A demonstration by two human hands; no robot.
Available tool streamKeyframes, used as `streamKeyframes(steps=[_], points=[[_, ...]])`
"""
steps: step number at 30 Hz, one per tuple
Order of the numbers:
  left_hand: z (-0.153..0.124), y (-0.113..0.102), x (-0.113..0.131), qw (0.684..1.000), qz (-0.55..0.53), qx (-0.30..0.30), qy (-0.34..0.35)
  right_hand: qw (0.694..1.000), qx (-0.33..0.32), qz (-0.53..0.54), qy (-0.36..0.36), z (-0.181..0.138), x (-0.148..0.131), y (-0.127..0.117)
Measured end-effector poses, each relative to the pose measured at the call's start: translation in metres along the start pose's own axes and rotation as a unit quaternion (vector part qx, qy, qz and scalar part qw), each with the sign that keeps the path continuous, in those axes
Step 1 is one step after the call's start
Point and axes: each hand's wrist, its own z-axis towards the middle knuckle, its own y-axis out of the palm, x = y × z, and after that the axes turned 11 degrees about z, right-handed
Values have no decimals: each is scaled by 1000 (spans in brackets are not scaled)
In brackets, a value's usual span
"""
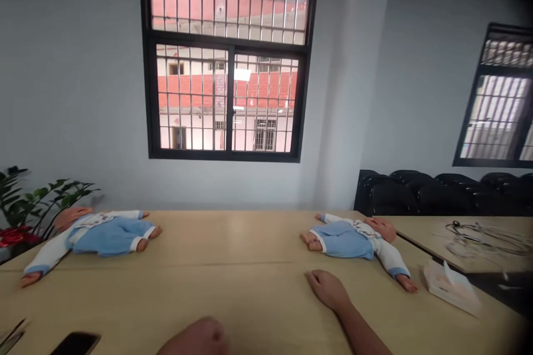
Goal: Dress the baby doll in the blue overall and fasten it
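Observation:
My left hand (pixel 195 337) is closed in a fist at the bottom edge of the view, slightly blurred, low over the wooden table (pixel 237 288). Further right and forward, my right hand (pixel 328 288) rests on the tabletop with its fingers curled in; no object shows in it. Just beyond it a baby doll (pixel 343 241) in blue trousers and a white top lies on its back, head to the right. A matching doll (pixel 102 236) lies at the far left, head to the left. Neither hand touches a doll.
A dark phone (pixel 76 343) lies at the lower left. A white tissue pack (pixel 452 288) sits near the right edge. Tangled cables (pixel 487 237) are on the adjoining table, with black chairs (pixel 393 197) behind. A potted plant (pixel 45 197) stands at the left, below a barred window (pixel 229 100).

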Motion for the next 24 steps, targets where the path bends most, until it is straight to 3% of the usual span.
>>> streamKeyframes(steps=[4, 7, 12, 16, 19, 24], points=[[0, -1, 3, 997, -19, -64, 40, 997, -45, -23, -56, -15, -22, 1], [0, -3, 2, 994, -36, -78, 63, 986, -97, -32, -132, -31, -47, 12], [5, 0, -2, 994, -45, -78, 69, 942, -151, -14, -299, -59, -94, 40], [5, 2, -3, 996, -32, -61, 61, 897, -167, 1, -409, -72, -117, 57], [4, 2, -3, 997, -21, -39, 61, 884, -181, 9, -432, -77, -123, 64], [3, 2, -4, 998, -12, -10, 61, 907, -165, 7, -386, -72, -123, 58]])
